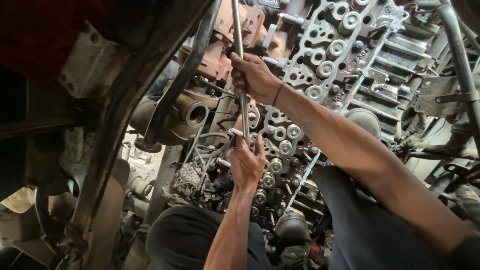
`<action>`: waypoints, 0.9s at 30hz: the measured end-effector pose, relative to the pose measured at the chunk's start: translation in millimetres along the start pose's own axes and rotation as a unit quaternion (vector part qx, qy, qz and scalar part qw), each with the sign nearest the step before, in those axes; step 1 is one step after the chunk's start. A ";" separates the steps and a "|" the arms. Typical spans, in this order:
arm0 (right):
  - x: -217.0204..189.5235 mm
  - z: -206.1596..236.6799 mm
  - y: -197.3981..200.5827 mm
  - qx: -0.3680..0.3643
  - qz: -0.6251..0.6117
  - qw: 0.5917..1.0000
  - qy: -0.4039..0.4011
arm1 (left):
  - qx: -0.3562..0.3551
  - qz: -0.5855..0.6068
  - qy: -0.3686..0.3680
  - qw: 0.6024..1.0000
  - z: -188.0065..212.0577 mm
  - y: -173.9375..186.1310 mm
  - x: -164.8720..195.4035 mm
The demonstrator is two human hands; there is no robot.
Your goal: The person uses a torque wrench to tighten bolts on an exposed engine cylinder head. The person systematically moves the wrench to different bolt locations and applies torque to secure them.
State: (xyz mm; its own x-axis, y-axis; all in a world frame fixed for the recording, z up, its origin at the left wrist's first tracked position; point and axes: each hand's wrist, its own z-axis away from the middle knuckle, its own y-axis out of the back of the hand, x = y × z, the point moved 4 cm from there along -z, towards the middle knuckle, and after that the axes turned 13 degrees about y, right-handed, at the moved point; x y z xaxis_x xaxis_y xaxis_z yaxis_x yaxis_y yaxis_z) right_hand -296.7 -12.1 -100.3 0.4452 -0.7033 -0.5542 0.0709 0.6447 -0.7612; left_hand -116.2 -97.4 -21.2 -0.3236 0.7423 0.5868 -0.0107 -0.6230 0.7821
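At the far left a grimy frame rail (107, 150) runs down the scene, and beside it sits a round rusty housing with an open port (192, 114). Just right of that, a long metal rod (240, 65) stands nearly upright over the engine, running from the top edge down toward the valve springs. The left hand (247, 165), nearer and lower, is closed around the rod's bottom end, where a short crosspiece (236, 132) sticks out to the left. The right hand (254, 77) is wrapped tight around the rod higher up, farther away, with a thin band on its wrist. Judging by the two-handed grip, the work in hand is turning or levering something on the engine with this long tool; a steady pull with both hands, keeping the lower end seated, seems what the move calls for. What the tip engages is hidden behind the left hand. To the right spreads the bare cylinder head (360, 55), its row of valve springs (280, 147) running diagonally, with black hoses (462, 55) at the far right.
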 end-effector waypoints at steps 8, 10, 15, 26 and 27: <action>-5.0 1.5 -1.3 0.007 0.009 1.000 -0.013 | -0.018 0.011 0.016 1.000 -0.6 -1.9 -2.8; -4.8 2.5 -0.7 0.012 0.010 1.000 -0.017 | -0.017 0.016 0.008 1.000 -0.1 -1.5 -2.6; -6.5 2.2 -1.7 0.003 0.003 1.000 -0.003 | -0.044 -0.001 0.034 0.998 -2.1 -4.9 -7.6; 3.1 -11.0 16.7 0.001 0.015 1.000 0.010 | -0.052 -0.019 0.029 0.998 -4.4 -6.1 -6.5; 5.1 -16.5 21.7 -0.001 0.010 1.000 0.015 | -0.016 -0.021 -0.003 1.000 -5.0 -4.2 -3.7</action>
State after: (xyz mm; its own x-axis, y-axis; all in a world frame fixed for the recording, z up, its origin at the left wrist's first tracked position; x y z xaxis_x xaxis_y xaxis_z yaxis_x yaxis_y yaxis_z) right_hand -307.7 -6.6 -125.2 0.4201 -0.6986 -0.5791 0.0595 0.6580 -0.7506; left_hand -119.6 -98.7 -27.7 -0.3173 0.7693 0.5545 -0.0546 -0.5986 0.7992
